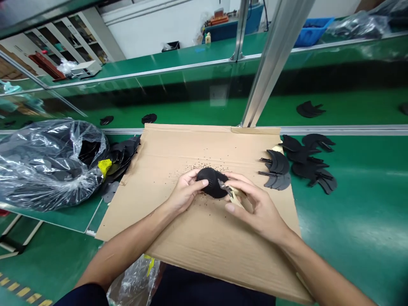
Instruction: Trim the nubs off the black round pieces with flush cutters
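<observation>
My left hand point(188, 190) grips a rounded black plastic part point(211, 182) by its left side, thumb on top. In my right hand point(255, 202) is a pair of small cutting pliers point(234, 195) with pale handles. Their metal jaws touch or lie close over the right side of the black part; whether they bite on it I cannot tell. Both hands are above a sheet of cardboard point(178, 148), where tiny black specks are scattered around the part.
A clear plastic bag point(47, 165) of black parts lies at the left, with loose black parts point(123, 155) beside it. More black parts point(309, 163) are piled at the right, some on the cardboard edge. An aluminium post point(270, 63) rises behind the cardboard.
</observation>
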{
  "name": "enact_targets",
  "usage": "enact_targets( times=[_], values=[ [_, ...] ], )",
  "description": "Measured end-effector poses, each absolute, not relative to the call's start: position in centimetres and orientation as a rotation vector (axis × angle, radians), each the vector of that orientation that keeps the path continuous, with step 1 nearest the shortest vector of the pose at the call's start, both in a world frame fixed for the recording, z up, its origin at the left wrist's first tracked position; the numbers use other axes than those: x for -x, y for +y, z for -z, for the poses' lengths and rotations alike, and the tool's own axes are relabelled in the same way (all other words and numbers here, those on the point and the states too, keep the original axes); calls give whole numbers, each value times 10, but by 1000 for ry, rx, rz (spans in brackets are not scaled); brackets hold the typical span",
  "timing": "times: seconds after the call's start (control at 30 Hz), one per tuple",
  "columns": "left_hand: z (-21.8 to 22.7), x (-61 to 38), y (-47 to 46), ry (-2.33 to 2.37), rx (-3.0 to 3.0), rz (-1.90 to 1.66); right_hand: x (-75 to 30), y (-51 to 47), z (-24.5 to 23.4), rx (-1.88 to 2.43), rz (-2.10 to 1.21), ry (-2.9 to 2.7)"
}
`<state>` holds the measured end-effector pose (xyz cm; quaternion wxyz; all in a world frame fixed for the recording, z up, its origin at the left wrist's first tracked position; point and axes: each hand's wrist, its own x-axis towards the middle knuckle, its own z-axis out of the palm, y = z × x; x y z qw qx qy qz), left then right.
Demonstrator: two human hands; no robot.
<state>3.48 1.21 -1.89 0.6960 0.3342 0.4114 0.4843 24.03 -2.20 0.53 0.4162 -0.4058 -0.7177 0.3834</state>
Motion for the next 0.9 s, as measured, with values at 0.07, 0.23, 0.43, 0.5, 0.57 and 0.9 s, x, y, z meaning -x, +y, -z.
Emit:
enact_targets(
  times=[0.07, 0.23, 0.43, 0.5, 0.57, 0.9],
  values=[
    [19, -35, 11, 893, -785, -1075, -239, -24, -3, 1024, -839, -1912],
    [13, -28, 15, 810, -913, -1027, -238, -26, 4, 922, -151, -2172],
    [4, -9, 28, 805, -1356, -821, -240, -28, 0, 817, 174, -2396],
    [1, -6, 31, 817, -1504, -796, -240, -28, 0, 781, 176, -2401],
    [-3, -4, 35, 831, -1609, -786, -239, -27, 2, 760, 171, -2369],
    [-34, 5, 160, 1517, -2164, -826, -248, -20, 9, 913, 188, -2222]
  ],
)
